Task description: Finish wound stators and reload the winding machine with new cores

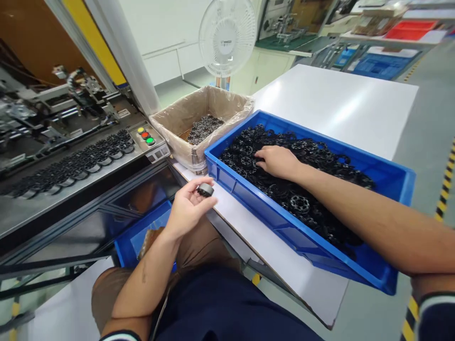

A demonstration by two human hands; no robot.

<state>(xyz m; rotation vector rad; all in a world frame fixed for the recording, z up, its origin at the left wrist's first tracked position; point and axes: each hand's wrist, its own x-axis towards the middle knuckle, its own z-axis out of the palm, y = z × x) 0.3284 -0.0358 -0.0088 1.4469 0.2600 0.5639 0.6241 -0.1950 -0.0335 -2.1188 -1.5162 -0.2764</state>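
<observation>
The round part (205, 190) sits in your left hand (190, 203), just off the near-left corner of the blue bin (263, 206), with your thumb and fingertips closed about it. It is a short ring, wider than it is deep, so its long dimension is its width, which runs roughly left to right with some tilt. Its grey, smooth-looking band is turned up and to the right, while its black toothed side shows toward the left and near; finer detail is too small to tell.

Your right hand (279, 162) reaches into the bin from the right, fingers bent down among the black parts (300, 203); you cannot tell from here whether they grip one. Several of those parts show spoked, wheel-like faces, lying at mixed angles.

For edges, the bin's near wall rises just beside your left fingertips, and its rim runs under your right forearm. The plastic-lined carton (177, 147) stands beyond your left hand, by the bin's left end. A strip of white tabletop (316, 289) runs along the bin's near side. To your left, a gap separates your hand from the metal ledge (81, 189), which carries a row of parts.
</observation>
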